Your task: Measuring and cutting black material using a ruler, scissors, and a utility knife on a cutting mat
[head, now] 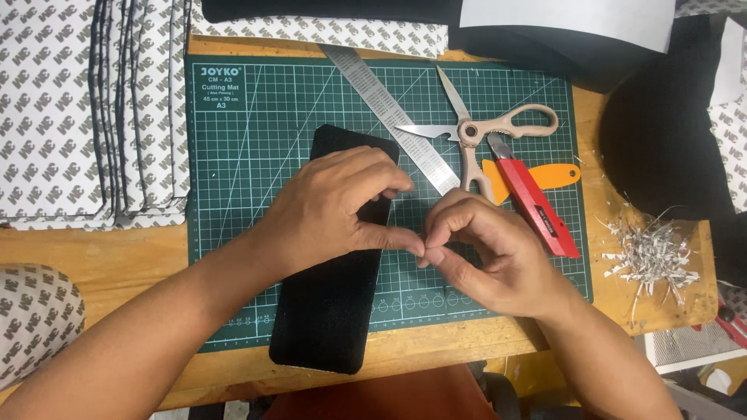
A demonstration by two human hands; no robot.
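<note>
The left hand (331, 206) rests on the black rounded foam strip (331, 303); the right hand (482, 253) has its fingers pinched at the strip's edge on something too small to see. It could slip, because the grip is tiny.

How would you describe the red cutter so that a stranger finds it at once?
Start at the green cutting mat and go to its right part. Below the open scissors, the red cutter lies slanted over an orange piece; it is the only red tool there.
</note>
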